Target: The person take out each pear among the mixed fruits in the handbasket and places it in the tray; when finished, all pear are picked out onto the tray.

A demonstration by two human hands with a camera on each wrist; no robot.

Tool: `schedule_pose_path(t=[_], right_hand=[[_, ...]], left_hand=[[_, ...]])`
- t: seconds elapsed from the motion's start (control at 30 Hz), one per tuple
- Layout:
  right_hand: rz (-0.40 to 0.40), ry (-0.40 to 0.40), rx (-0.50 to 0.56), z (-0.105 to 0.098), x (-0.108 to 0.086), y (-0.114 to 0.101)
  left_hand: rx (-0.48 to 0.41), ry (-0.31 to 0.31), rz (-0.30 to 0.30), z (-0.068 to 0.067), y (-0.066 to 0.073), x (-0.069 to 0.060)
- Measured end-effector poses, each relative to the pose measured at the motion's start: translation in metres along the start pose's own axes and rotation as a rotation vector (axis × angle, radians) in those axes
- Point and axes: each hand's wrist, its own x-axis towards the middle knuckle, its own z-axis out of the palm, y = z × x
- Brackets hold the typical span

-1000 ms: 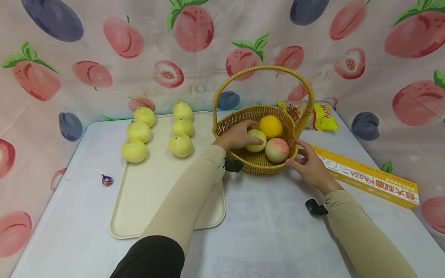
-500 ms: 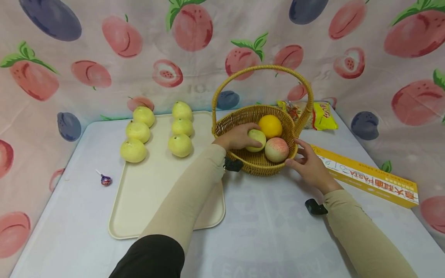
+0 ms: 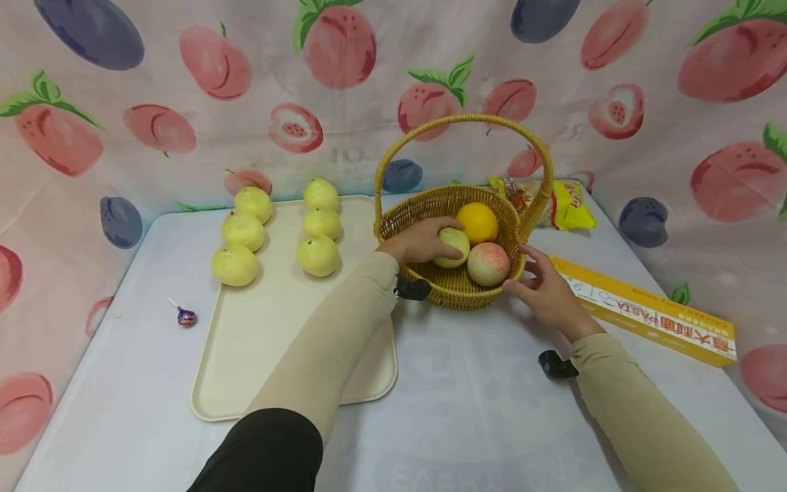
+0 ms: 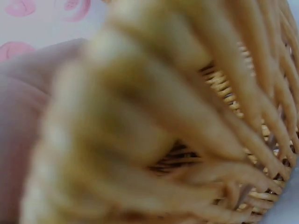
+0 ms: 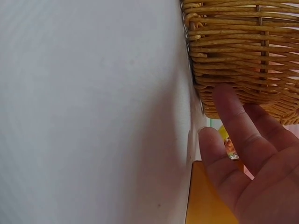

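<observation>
A wicker basket with a tall arched handle stands right of centre in the head view. Inside lie an orange, a peach and a pale yellow-green round fruit. My left hand reaches over the basket's left rim, thumb and fingers around that pale fruit, which still sits low among the others. At the basket's right end, my right hand holds the rim between thumb and forefinger. Its other fingers lie against or close to the outer wicker wall. The left wrist view is mostly blurred wicker.
Left of the basket is a cream tray with two rows of pale yellow fruits at its back. A lollipop lies farther left. Behind the basket is a yellow snack bag; a pasta box lies to the right.
Both hands keep their places at the basket, and the fruits stay where they were. Only a slight shift of the head view shows.
</observation>
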Motion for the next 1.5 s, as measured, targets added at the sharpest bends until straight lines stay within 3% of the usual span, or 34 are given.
schedule_pose_path(t=[0.3, 0.6, 0.8, 1.07, 1.33, 1.5], right_hand=[[0.004, -0.002, -0.001, 0.0, 0.001, 0.001], [-0.003, 0.003, -0.011, -0.001, 0.0, 0.001], [-0.016, 0.0, -0.005, -0.001, -0.001, 0.001], [-0.019, 0.004, -0.015, -0.002, 0.001, 0.002], [-0.01, 0.0, -0.014, -0.001, 0.001, 0.004], [-0.015, -0.004, -0.015, 0.0, 0.001, 0.003]], left_hand=[[-0.021, 0.019, 0.047, -0.006, 0.008, -0.01], [-0.041, 0.083, 0.075, -0.02, 0.015, -0.025], [0.01, 0.114, 0.117, -0.027, 0.022, -0.041], [0.074, 0.127, 0.186, -0.036, 0.024, -0.067], [0.099, 0.145, 0.19, -0.046, 0.02, -0.103], [0.12, 0.165, 0.227, -0.053, 0.017, -0.125]])
